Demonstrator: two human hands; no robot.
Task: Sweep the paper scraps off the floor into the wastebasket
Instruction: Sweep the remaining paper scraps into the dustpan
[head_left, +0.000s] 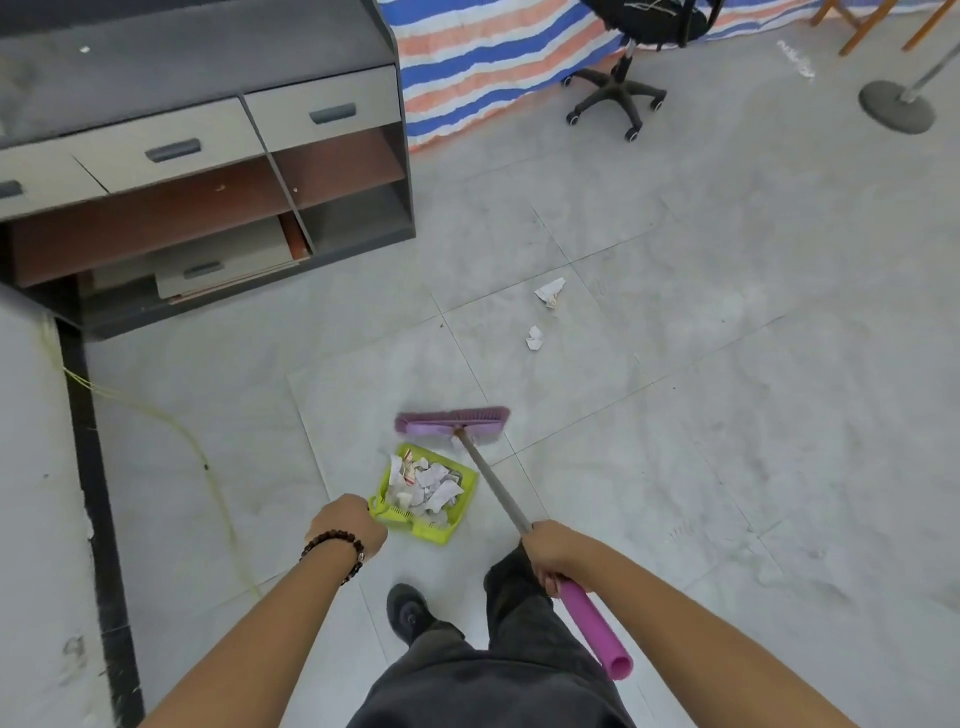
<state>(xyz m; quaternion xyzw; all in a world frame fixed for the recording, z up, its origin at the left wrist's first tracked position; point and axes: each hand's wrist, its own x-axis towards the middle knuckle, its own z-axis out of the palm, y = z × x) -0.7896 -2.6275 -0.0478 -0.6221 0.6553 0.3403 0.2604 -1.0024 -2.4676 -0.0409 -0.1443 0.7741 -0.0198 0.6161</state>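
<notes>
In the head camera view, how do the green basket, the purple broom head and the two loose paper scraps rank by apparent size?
1. Green plastic basket
2. Purple broom head
3. Farther white paper scrap
4. Nearer white paper scrap, though distance makes the scraps' order unsure.

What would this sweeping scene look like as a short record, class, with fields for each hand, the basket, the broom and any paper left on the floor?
left hand: grips the rim of the lime-green plastic basket
right hand: grips the grey metal broom handle
basket contents: torn white paper scraps
purple broom head: on the floor just beyond the basket
paper left: two crumpled white scraps, beyond the broom head
</notes>
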